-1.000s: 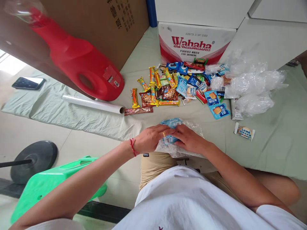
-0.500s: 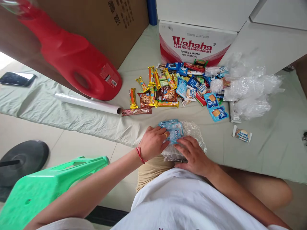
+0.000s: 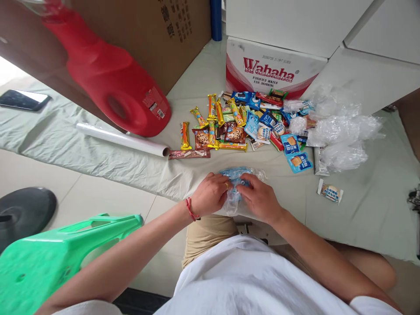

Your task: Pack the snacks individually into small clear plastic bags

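Blue snack packets (image 3: 236,172) lie in a stack at the front edge of the cloth-covered surface, partly under clear plastic film (image 3: 232,206). My left hand (image 3: 211,193), with a ring and a red wrist cord, is closed on the film at the stack's left side. From the right, my right hand (image 3: 260,197) curls its fingers onto the film over the packets. Both sets of fingertips are partly hidden. Behind them spreads a pile of wrapped snacks (image 3: 234,131). Several film-wrapped bundles (image 3: 341,131) sit to the right.
A cardboard roll with film (image 3: 124,139) lies at left, near a red jug (image 3: 121,87). A Wahaha carton (image 3: 272,70) stands behind the snacks. One loose biscuit packet (image 3: 330,191) lies at right. On the floor are a green stool (image 3: 65,245) and a black round base (image 3: 26,203).
The film's right side has been drawn over the blue packets. My right hand has moved up and inward, its fingers now curled on the film. The view has shifted slightly.
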